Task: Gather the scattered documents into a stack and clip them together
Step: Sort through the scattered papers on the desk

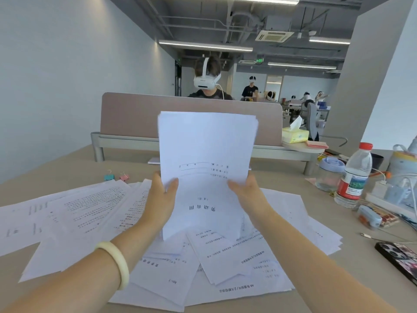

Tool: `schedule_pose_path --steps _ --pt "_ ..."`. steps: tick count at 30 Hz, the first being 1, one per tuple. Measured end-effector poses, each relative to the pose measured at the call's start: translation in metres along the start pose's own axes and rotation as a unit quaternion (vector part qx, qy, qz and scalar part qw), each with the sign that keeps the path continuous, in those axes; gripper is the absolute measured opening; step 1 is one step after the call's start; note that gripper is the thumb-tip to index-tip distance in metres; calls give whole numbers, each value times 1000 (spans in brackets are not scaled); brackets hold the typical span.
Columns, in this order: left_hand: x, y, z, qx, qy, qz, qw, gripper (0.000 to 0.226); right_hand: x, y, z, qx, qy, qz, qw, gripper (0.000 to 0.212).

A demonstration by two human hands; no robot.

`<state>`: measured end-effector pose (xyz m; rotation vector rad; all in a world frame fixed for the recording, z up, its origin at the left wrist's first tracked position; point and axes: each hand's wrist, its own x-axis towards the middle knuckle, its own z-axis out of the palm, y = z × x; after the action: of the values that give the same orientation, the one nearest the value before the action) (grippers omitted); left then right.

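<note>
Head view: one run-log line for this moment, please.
phase: gathering | left hand + right hand: gripping paper stack upright | loose sheets: spread over desk | binder clips: untouched, beyond the sheets

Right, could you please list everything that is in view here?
held bundle: one, white sheets, raised over the desk.
loose sheets: many, white, scattered on the desk.
teal binder clip: one, teal, beyond the sheets, left.
pink binder clip: one, pink, beside the teal one.
water bottle: one, clear, red cap, right.
jar: one, clear, blue lid, beside the bottle.
tissue box: one, yellow, far right.
phone: one, dark, near right edge.
person: one, white headset, across the desk.
bracelet: one, pale, left wrist.
left hand: grips the bundle's left edge.
right hand: grips its right edge.
</note>
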<state>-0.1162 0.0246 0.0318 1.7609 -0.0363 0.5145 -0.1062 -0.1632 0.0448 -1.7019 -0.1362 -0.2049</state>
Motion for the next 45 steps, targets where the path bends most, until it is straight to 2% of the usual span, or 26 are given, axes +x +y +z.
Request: schedule_pose_path --steps 4,8,10,12,14,16,18,19,22,25,28,30,35,38,40,41,42,43,45 --pt "-3 -14 -5 67 -27 3 997 14 -2 13 13 -62 12 39 997 33" --pt "19 -3 -32 124 35 32 991 22 8 -5 28 -97 -4 12 995 38" --pt "34 -10 -54 179 68 24 981 26 12 -5 45 -125 -40 7 991 36" --pt "48 -28 -73 256 63 2 965 23 19 9 71 -177 -67 15 982 34" --pt "58 -53 -88 349 9 -43 936 27 24 30 98 -283 -94 42 954 43" --pt "62 -80 -98 466 -86 -112 873 42 23 47 117 -384 -138 88 909 58" --pt "64 -103 -105 540 -159 -180 807 59 21 58 125 -407 -154 126 891 70" --pt "64 -107 -106 532 -176 -198 805 64 20 60 126 -398 -152 138 894 75" --pt "60 -96 -103 436 -182 -215 855 56 23 65 123 -339 -142 143 919 85" --pt "62 -92 -101 359 -140 -234 892 55 28 60 118 -210 -103 185 954 84" --pt "62 -90 -104 329 -105 -255 903 63 34 61 111 -144 -83 223 960 87" --pt "60 -89 -109 329 -93 -280 897 67 33 63 108 -143 -85 228 959 86" --pt "51 -88 -112 264 -109 -296 911 41 30 70 106 -135 -119 220 959 85" --pt "43 -83 -109 236 -119 -257 930 40 29 68 98 -161 -129 197 958 81" --pt "40 -76 -113 201 -112 -226 946 39 28 57 81 -183 -130 162 961 69" --pt "40 -75 -116 164 -103 -218 956 39 28 55 68 -228 -122 131 957 62" --pt "41 -74 -119 117 -91 -215 965 40 30 56 53 -312 -111 95 939 57" --pt "41 -72 -122 66 -76 -219 970 40 33 60 37 -427 -109 66 895 54" --pt "41 -71 -120 -10 -45 -229 972 39 34 71 11 -611 -158 61 773 53"
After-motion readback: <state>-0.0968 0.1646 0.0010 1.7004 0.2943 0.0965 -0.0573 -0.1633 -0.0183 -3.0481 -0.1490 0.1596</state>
